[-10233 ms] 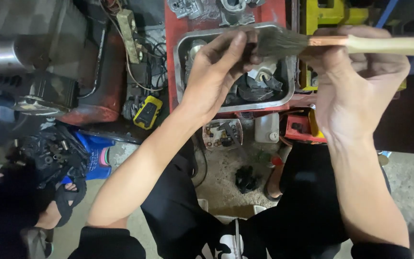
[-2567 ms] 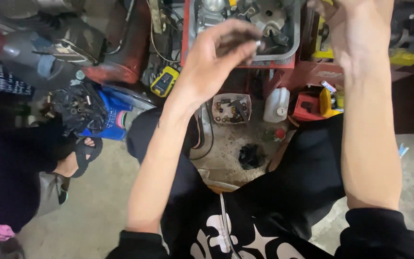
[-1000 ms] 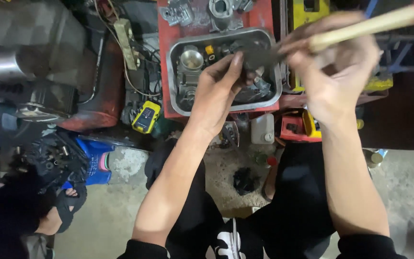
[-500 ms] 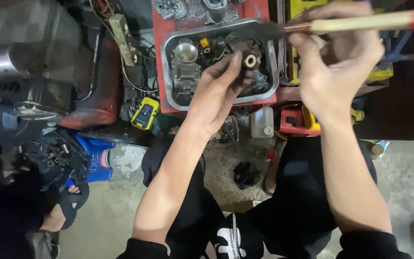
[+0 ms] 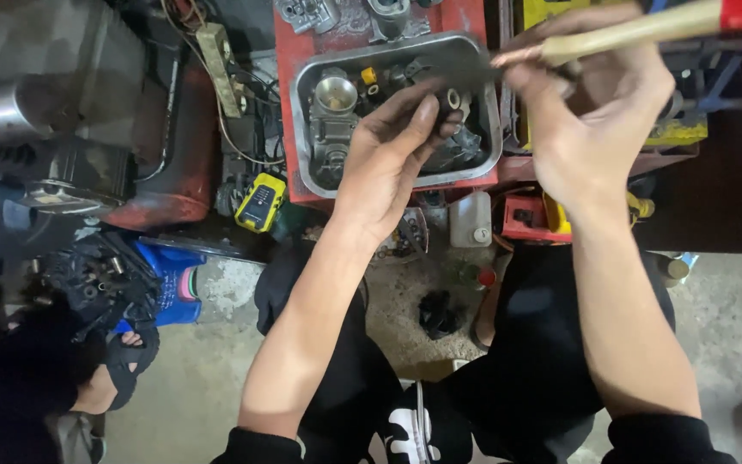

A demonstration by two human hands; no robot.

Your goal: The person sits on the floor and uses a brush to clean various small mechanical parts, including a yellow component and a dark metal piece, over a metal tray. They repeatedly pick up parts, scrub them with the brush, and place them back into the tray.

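1. i see the paintbrush (image 5: pixel 620 33) lying almost level across the top right of the view, its long axis running from about 3 o'clock to 9 o'clock with a slight downward tilt at the bristle end. the pale wooden handle with a red tip points right, and the dark bristles point left over the metal tray (image 5: pixel 302 129).
2. my right hand (image 5: pixel 590 120) grasps the paintbrush near the ferrule, fingers curled round the handle.
3. my left hand (image 5: pixel 392 159) sits at about 12 o'clock from my body, fingers clenched on a small dark part (image 5: pixel 450 107) with a pale round opening. the part is held above the tray, just below and left of the bristles; i cannot tell whether bristles and part touch.
4. the tray is a rounded rectangular steel pan on a red surface (image 5: pixel 289 51). inside it i see a grey carburettor body (image 5: pixel 334 120) with a round bore toward its left, a small yellow piece (image 5: pixel 369 76) near the top, and dark parts under my left hand.
5. at 7 o'clock from the tray lies a yellow-and-black handheld meter (image 5: pixel 258 203).
6. below the tray stands a small white plastic jug (image 5: pixel 472 220) with a cap, beside a red box (image 5: pixel 524 219) and something yellow to its right.
7. a shallow tub of small parts (image 5: pixel 407 236) shows partly behind my left wrist.
8. at the lower left another person's foot in a black sandal (image 5: pixel 118 365) rests on the concrete floor (image 5: pixel 191 378), near a blue bag (image 5: pixel 173 279).
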